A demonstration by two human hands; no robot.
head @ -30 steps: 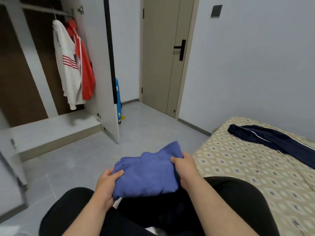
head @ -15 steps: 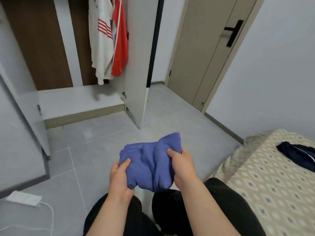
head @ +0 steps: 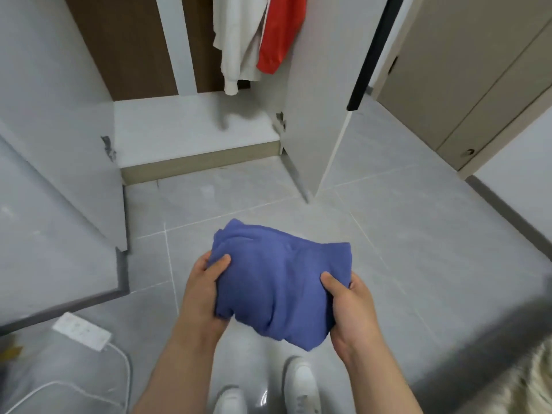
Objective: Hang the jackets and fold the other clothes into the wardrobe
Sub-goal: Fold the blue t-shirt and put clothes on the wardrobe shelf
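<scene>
A folded blue garment (head: 277,282) hangs in front of me over the grey tile floor. My left hand (head: 203,291) grips its left edge, thumb on top. My right hand (head: 351,309) grips its right edge the same way. Ahead stands the open wardrobe, its pale bottom shelf (head: 185,127) bare. A white jacket (head: 239,43) and a red jacket (head: 279,34) hang inside at the top, their upper parts cut off by the frame.
The wardrobe's right door (head: 316,115) stands open toward me, the left door (head: 62,162) too. A white power strip (head: 82,330) with a cable lies on the floor at the left. The bed's edge (head: 528,383) shows at bottom right. A beige room door (head: 466,70) is at the right.
I have stood up from the bed and moved toward the wardrobe, carrying the blue garment in both hands. My white shoes now show below; the bed and dark garment left view.
</scene>
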